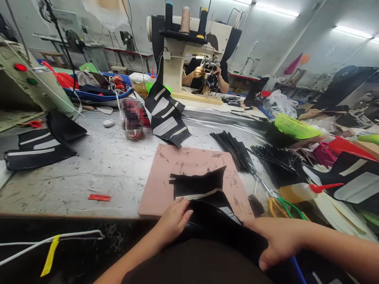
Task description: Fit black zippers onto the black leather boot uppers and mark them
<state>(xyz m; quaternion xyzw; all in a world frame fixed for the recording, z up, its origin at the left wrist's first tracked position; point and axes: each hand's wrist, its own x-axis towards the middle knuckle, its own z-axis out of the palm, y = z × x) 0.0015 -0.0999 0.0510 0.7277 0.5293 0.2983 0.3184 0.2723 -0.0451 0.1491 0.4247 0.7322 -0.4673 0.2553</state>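
Note:
A black fabric shoe-upper piece (198, 184) with a white stripe lies on a pink cutting mat (189, 165) at the table's front edge. A stack of black pieces (225, 228) rests in my lap below it. My left hand (174, 219) has its fingers curled on the top edge of that stack, just under the piece on the mat. My right hand (276, 240) grips the stack's right edge, thumb pressed down.
A bundle of thin black strips (232, 150), a glue bottle with red nozzle (304, 191), scissors (281, 205) and baskets (291, 126) crowd the right. Black striped pieces (166, 114) (35, 148) lie left and centre. Another person (207, 75) works at a sewing machine (180, 51) opposite.

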